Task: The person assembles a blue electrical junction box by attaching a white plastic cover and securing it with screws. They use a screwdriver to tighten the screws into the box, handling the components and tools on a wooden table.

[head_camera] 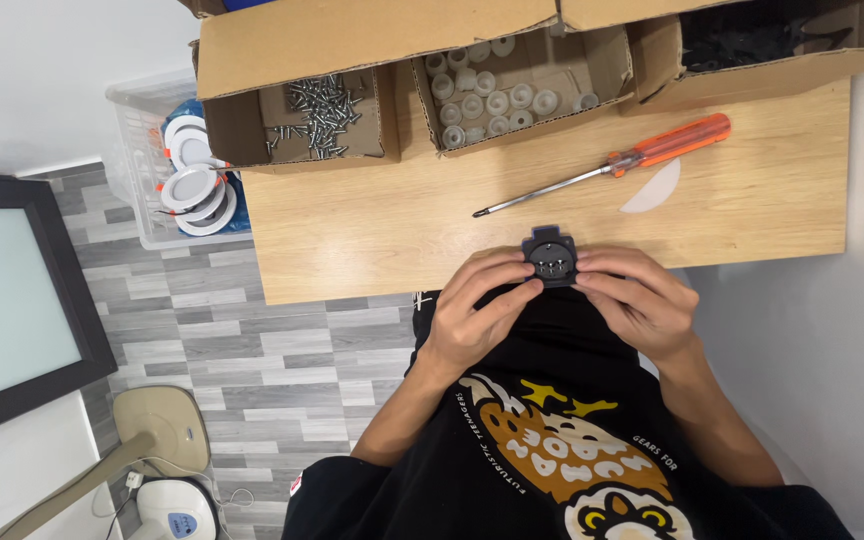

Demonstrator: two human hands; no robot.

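We pinch the small dark square plastic fitting with its round recessed face (550, 257) between left hand (477, 305) and right hand (637, 300) at the wooden desk (372, 225) edge, fingertips closed on its sides — light, rigid, probably easy to fumble.

From my seat I see a pale wooden tabletop (352, 240) stretching away beyond the grip; grey plank-patterned flooring (252, 350) lies to its left and below; plain white wall (42, 70) fills the far left corner, and more white surface (832, 330) runs down the right of the grip; a dark-framed panel (12, 300) with a pale, evenly lit face leans well off to the left.
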